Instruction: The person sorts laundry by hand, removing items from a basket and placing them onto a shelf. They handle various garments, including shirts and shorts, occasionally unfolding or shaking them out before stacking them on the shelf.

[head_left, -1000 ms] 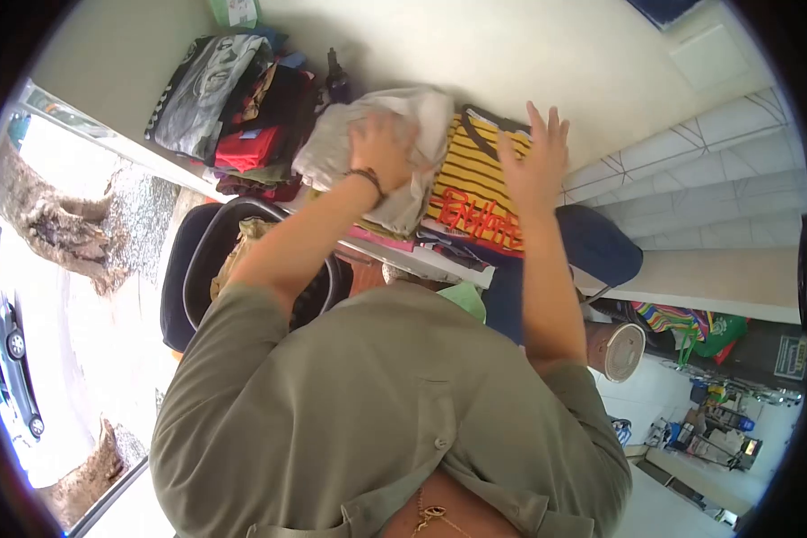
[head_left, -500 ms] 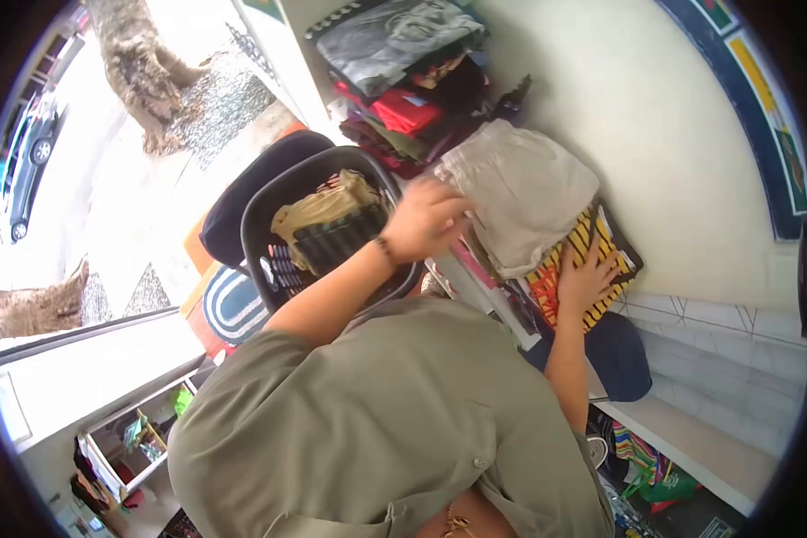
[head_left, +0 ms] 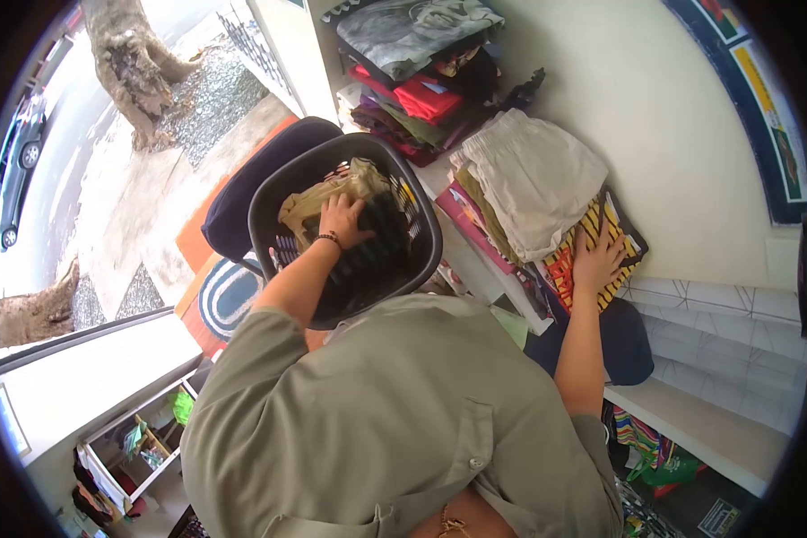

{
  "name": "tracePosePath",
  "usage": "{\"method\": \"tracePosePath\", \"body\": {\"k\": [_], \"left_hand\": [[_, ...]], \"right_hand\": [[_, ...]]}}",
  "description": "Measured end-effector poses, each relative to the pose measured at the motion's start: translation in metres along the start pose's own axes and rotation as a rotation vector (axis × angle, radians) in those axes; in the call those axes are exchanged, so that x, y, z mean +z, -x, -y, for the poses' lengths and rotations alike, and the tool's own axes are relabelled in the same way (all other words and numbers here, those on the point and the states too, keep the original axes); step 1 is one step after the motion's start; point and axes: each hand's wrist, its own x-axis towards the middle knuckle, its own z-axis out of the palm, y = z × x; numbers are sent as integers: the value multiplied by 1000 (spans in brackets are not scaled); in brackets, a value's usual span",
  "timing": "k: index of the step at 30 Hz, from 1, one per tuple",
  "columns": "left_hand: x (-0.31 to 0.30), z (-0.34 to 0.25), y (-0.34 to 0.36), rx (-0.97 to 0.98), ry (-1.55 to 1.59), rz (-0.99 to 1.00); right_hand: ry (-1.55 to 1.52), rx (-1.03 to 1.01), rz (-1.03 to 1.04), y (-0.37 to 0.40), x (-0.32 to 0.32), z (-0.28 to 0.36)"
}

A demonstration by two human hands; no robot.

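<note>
My left hand reaches down into a dark plastic laundry basket, fingers spread and touching a crumpled tan cloth. Dark cloth lies beside it in the basket. Flat on a yellow-and-black striped garment rests my right hand, its fingers apart. Next to that garment is a folded off-white garment on top of a stack of folded clothes, with olive and pink layers showing at its side.
Another pile of folded clothes stands against the wall at the back. A dark blue cushion-like item lies left of the basket, near an oval blue-and-white mat. Dark blue fabric sits at the right beside a ledge.
My left hand has moved left, from beside the off-white garment down into the basket onto the tan cloth. My right hand stays on the striped garment.
</note>
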Motion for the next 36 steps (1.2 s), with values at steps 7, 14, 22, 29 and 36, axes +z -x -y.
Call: {"method": "tracePosePath", "body": {"k": [7, 14, 22, 29, 36], "left_hand": [[12, 9, 7, 38, 380, 82], [-134, -52, 34, 146, 956, 20], [-287, -178, -8, 461, 1254, 314], [-283, -315, -105, 926, 1143, 72], [-181, -364, -126, 1360, 744, -296]], "right_hand": [[-117, 72, 187, -8, -7, -4], [-797, -536, -157, 40, -84, 79], [-2078, 123, 1015, 68, -157, 109], [-1611, -81, -169, -23, -233, 24], [-1086, -227, -104, 1, -184, -68]]}}
